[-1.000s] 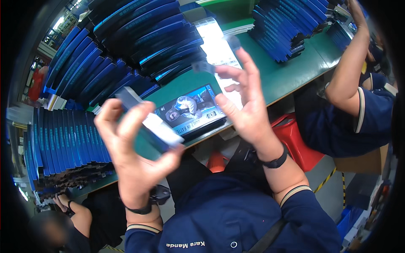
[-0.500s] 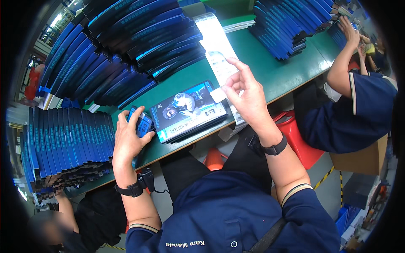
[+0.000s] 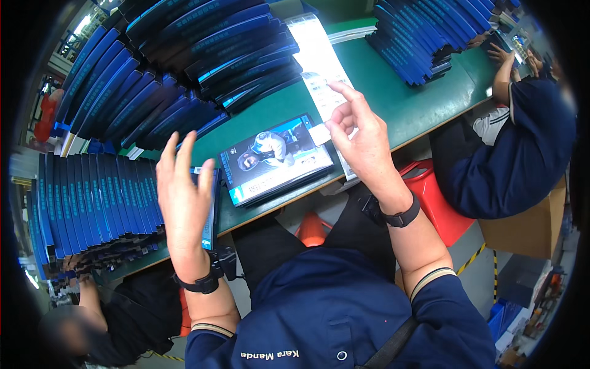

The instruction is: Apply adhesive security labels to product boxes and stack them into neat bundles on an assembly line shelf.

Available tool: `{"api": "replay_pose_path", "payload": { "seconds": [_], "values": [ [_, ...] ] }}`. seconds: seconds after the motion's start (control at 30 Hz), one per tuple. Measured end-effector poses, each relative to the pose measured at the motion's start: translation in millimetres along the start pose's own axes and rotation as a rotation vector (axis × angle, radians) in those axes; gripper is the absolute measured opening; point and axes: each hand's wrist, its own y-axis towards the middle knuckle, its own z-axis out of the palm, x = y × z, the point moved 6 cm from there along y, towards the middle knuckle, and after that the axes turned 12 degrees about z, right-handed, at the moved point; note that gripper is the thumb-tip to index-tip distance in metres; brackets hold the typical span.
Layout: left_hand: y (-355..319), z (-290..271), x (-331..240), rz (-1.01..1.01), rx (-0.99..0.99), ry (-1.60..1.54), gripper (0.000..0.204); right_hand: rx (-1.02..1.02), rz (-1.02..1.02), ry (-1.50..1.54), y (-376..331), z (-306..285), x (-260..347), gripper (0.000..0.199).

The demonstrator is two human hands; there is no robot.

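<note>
Between thumb and forefinger, my right hand (image 3: 359, 132) pinches a small white label (image 3: 319, 133) over the right end of a flat blue-and-black box (image 3: 267, 157). That box lies in front of me, stacked on others, with a picture of a person on its lid. My left hand (image 3: 184, 190) is raised at the left, its fingers spread and nothing in it. Partly hidden beneath it, another blue box (image 3: 212, 215) lies on the table. A long white label sheet (image 3: 313, 55) runs away from me beside my right hand.
Tall rows of blue boxes (image 3: 98, 203) crowd the left and back of the green table (image 3: 393, 117). More boxes (image 3: 424, 37) stand at the far right. A red bin (image 3: 433, 200) is below the table edge. Co-workers (image 3: 510, 141) sit on both sides.
My left hand has come off the small blue box, and its fingers have spread. The box beneath it now shows nearer the table edge. My right hand keeps the label nearly in place.
</note>
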Motion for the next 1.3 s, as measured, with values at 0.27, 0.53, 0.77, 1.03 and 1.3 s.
{"api": "replay_pose_path", "payload": {
  "seconds": [0.27,0.53,0.77,1.03,1.3],
  "values": [
    [20.4,41.1,-99.6,0.472,0.201,-0.218,0.074,0.014,0.001,-0.018,-0.7,2.6,0.7,0.062],
    [17.7,49.2,-97.5,0.436,0.191,-0.354,0.059,0.028,0.017,-0.145,0.3,-3.4,-9.9,0.069],
    [2.5,29.1,-105.6,0.428,0.109,-0.356,0.055,0.149,0.115,0.286,-11.6,-1.5,2.9,0.070],
    [-20.6,16.6,-111.2,0.419,-0.098,-0.593,0.059,0.469,0.522,1.271,-35.9,36.7,17.7,0.056],
    [-16.8,-22.1,-109.7,0.372,-0.016,-0.428,0.082,0.550,0.362,0.887,-42.3,47.2,20.3,0.085]
  ]
}}
